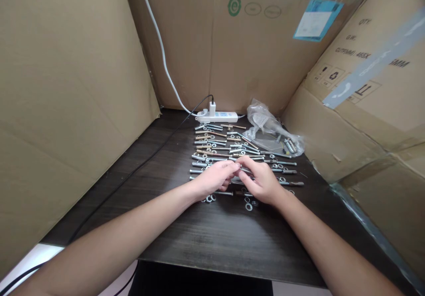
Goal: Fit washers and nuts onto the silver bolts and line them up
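My left hand (215, 177) and my right hand (260, 179) meet fingertip to fingertip over rows of metal bolts (215, 145) laid out on a dark wooden table (206, 234). Both hands are closed in a pinch around a small metal part (244, 170), apparently a bolt; what exactly each hand grips is too small to name. Loose washers and nuts (249, 206) lie just in front of my hands. More bolts extend to the right (285, 172).
A white power strip (217, 117) with a plugged adapter and cables lies at the back. A crumpled clear plastic bag (268, 128) holding bolts sits back right. Cardboard walls (66, 110) enclose the table on the left, rear and right (365, 123).
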`<state>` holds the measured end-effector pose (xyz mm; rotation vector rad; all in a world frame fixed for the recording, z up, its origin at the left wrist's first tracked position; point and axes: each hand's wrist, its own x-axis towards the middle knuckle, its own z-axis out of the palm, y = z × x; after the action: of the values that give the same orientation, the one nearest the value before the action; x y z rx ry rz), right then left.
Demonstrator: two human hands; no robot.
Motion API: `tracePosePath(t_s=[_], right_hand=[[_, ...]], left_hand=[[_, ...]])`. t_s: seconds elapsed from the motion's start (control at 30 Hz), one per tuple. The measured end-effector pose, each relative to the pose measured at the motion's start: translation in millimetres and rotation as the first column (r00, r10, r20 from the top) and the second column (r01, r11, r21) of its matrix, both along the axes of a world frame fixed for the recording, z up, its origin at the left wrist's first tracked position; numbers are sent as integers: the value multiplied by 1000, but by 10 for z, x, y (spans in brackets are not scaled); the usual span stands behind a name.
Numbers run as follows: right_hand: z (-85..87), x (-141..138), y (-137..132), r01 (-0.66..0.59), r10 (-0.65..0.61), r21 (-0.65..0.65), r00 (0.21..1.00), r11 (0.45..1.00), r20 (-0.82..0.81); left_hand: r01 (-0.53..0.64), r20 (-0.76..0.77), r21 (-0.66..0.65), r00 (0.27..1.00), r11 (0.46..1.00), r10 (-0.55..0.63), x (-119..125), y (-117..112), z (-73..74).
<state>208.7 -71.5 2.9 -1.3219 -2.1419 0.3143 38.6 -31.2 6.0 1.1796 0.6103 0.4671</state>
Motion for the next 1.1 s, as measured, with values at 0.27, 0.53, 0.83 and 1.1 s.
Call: tracePosePath(t_s=[0.27, 0.53, 0.83, 1.1], right_hand=[[35, -33, -4, 147, -144, -37, 987, 988, 65], [199, 153, -14, 278, -279, 27, 952, 960, 129], [298, 815, -669, 401, -392, -92, 914, 911, 101], [-82, 1152, -1100, 418, -401, -223, 908, 881, 120]], left_hand=[[-150, -93, 323, 978, 934, 189, -18, 71, -20], [-179, -108, 622, 944, 762, 311, -65, 178, 24], [-3, -192, 786, 949, 618, 249, -69, 97, 8], [260, -304, 910, 948, 323, 91, 243, -208, 133]])
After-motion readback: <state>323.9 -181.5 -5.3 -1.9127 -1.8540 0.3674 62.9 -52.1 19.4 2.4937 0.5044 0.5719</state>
